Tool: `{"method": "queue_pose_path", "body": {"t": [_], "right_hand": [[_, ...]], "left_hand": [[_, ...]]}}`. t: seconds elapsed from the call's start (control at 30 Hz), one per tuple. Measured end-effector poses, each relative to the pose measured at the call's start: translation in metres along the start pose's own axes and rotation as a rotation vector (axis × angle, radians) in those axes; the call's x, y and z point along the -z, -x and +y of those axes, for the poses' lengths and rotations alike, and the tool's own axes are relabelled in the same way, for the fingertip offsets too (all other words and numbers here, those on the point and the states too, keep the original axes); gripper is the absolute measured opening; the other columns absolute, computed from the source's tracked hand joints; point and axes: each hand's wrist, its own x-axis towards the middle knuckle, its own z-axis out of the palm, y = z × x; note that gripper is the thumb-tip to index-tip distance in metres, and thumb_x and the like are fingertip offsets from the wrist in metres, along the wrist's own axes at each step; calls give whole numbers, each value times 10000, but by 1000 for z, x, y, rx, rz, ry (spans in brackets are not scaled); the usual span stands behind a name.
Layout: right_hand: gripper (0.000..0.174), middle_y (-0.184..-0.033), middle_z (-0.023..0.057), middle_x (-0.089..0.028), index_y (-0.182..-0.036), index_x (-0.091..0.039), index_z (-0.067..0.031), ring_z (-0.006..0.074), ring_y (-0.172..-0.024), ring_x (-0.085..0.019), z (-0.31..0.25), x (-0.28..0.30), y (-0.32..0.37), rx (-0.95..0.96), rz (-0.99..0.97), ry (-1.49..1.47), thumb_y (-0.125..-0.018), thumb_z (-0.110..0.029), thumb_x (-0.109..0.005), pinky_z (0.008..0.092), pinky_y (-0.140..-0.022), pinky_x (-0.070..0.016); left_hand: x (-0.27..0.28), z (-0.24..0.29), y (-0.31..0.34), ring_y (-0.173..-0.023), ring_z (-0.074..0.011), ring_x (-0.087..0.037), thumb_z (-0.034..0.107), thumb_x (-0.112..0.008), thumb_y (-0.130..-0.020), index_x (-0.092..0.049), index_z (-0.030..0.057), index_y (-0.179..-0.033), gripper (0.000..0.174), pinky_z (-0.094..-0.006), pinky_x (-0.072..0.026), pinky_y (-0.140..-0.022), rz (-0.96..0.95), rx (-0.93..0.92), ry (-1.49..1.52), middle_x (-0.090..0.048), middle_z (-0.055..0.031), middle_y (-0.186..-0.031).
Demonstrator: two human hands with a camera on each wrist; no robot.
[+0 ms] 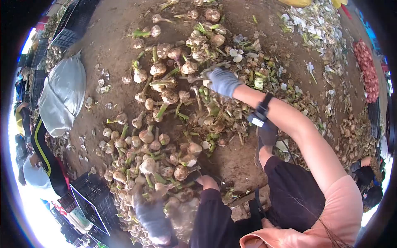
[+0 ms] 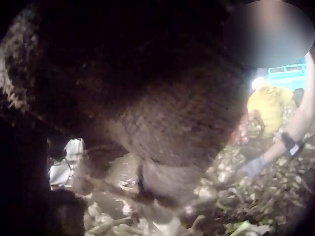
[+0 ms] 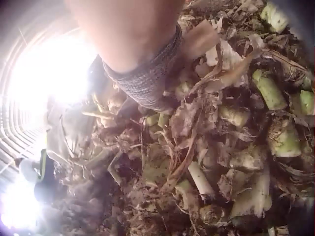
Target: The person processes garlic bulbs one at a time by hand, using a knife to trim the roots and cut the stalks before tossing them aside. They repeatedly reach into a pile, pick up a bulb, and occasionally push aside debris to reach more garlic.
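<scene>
Garlic bulbs with stems [image 1: 158, 69] lie spread over the soil in the head view. My gloved right hand [image 1: 223, 82] is above the border between bulbs and cut stem pieces [image 1: 259, 82]; its fingers curl around a thin grey tool, whose exact shape is unclear. In the right wrist view the glove cuff [image 3: 142, 81] shows over stem pieces [image 3: 268, 89] and dry husks, the fingers hidden. Blurred, my gloved left hand [image 1: 153, 219] is low over the nearer garlic heap [image 1: 147, 165]; its finger pose and any held thing are unclear. Dark glove fabric [image 2: 167, 128] fills much of the left wrist view.
A black crate [image 1: 93, 202] stands at the lower left, near a seated person [image 1: 41, 175]. Farther up are a white sack [image 1: 64, 93] and another dark crate [image 1: 72, 22]. A red net sack [image 1: 366, 70] lies at the right. My legs and shoe [image 1: 266, 138] border the heap.
</scene>
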Motion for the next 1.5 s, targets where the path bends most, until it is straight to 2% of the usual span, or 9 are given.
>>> {"method": "queue_pose_path", "body": {"t": [0.17, 0.37, 0.5, 0.63, 0.87, 1.0, 1.03, 1.13, 1.5], "right_hand": [[319, -700, 79, -614, -1072, -625, -82, 168, -627, -567, 22, 11, 36, 68, 156, -1016, -806, -255, -666, 325, -635, -503], [323, -743, 61, -641, -1147, -580, -84, 150, -636, -602, 35, 51, 65, -223, 114, -133, -861, -233, -601, 271, -563, -526], [249, -731, 86, -627, -1095, -594, -90, 156, -601, -581, 45, 40, 75, 82, 454, 20, -896, -230, -541, 272, -556, -525], [217, -702, 117, -612, -1040, -586, -42, 199, -574, -565, -2, 12, 62, 93, 4, -304, -891, -188, -530, 323, -579, -525], [311, -838, 230, -633, -1019, -569, 20, 313, -752, -639, -19, -27, 33, 19, -156, -244, -800, -195, -623, 392, -664, -521], [448, -779, 132, -645, -1012, -617, 14, 207, -679, -600, -15, -5, 69, 56, -125, -838, -763, -347, -712, 318, -683, -504], [475, -772, 81, -639, -1016, -619, 4, 168, -698, -592, -27, 19, 85, 37, -234, -983, -754, -376, -731, 303, -666, -492], [431, -776, 72, -634, -1048, -617, -34, 157, -720, -594, -22, 12, 100, 264, -228, -1050, -780, -356, -712, 314, -620, -491], [329, -547, 122, -528, -1098, -532, 39, 272, -481, -552, -21, 33, 138, 462, 98, 43, -806, -111, -513, 399, -416, -429]], "left_hand": [[-87, 38, -39, -1224, -201, -449, -117, -647, -718, -446, 75, -1299, 644, -257, -503, -860, -362, -322, 517, -442, -85, -1355], [-159, 45, -88, -848, -205, -661, 178, -678, -798, -469, 84, -1286, 539, -311, -500, -742, -386, -455, -522, -666, -169, -926], [-176, 5, -95, -714, -163, -647, 144, -676, -807, -614, 11, -1087, 316, -290, -509, -662, -307, -405, 22, -687, -103, -829], [-184, -9, -92, -673, -211, -639, 242, -735, -740, -671, 48, -922, 273, -308, -496, -677, -388, -139, 106, -664, -90, -727], [-191, 1, -81, -1019, -172, -558, 133, -784, -702, -528, 11, -1204, 577, -275, -469, -863, -251, -399, -77, -547, -148, -1189], [-214, 7, -91, -1103, -202, -523, -76, -723, -684, -362, 27, -1344, 759, -325, -443, -956, -475, -46, 1046, -477, -108, -1293], [-215, 7, -90, -1111, -198, -517, -69, -717, -697, -333, 23, -1361, 773, -325, -452, -949, -359, -405, 774, -475, -104, -1294], [-203, 28, -79, -1074, -176, -544, -56, -720, -714, -354, 19, -1354, 741, -297, -466, -925, -607, -72, 1019, -526, -115, -1229], [-213, 3, -68, -772, -162, -630, 162, -652, -846, -619, 11, -987, 209, -296, -504, -655, -487, -331, 576, -663, -90, -882]]}}
